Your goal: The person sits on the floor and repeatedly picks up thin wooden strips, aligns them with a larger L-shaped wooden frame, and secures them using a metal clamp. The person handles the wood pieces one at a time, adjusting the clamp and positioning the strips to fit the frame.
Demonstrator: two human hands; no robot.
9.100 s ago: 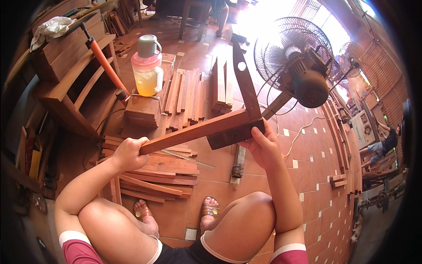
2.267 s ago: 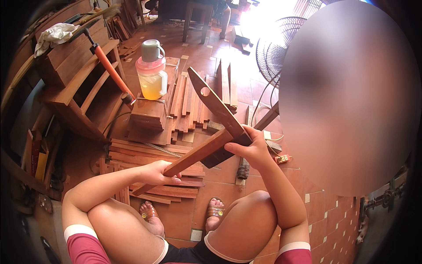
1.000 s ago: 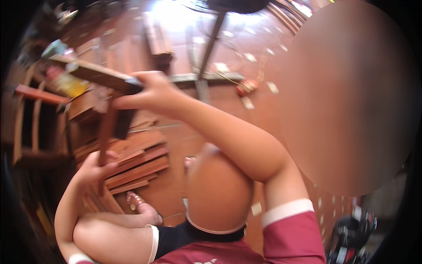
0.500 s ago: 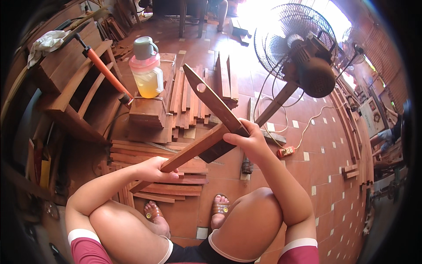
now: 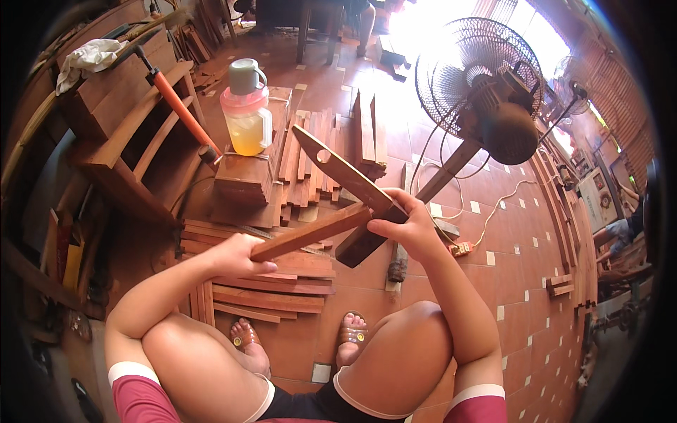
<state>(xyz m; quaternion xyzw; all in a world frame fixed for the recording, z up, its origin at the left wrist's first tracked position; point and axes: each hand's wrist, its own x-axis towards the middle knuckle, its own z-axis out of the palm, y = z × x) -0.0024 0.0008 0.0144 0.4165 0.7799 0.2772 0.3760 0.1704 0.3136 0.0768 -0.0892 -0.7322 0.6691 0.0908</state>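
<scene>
My left hand [image 5: 238, 255] is wrapped round the near end of a reddish-brown wooden strip [image 5: 310, 233], which slants up to the right. My right hand [image 5: 410, 224] grips a try square [image 5: 347, 176] where its flat blade meets the dark, thick stock. Near its far tip, the blade has a round hole. The strip's far end meets the square in the inner corner, close to my right thumb; whether it touches fully I cannot tell. Both pieces are held above the floor, in front of my knees.
Curved wooden strips [image 5: 282, 290] lie below my left hand. Beyond are a jug of yellow drink [image 5: 245, 123] on a wooden block [image 5: 243, 180] and stacked boards. A fan [image 5: 486, 92] stands right, its cable reaching a socket block [image 5: 461, 248]. Another person's arm [image 5: 612, 234] shows far right.
The strip's near end has risen and no longer extends below my left hand. Its far end has shifted right along the square. My right hand and the square have moved slightly right and down.
</scene>
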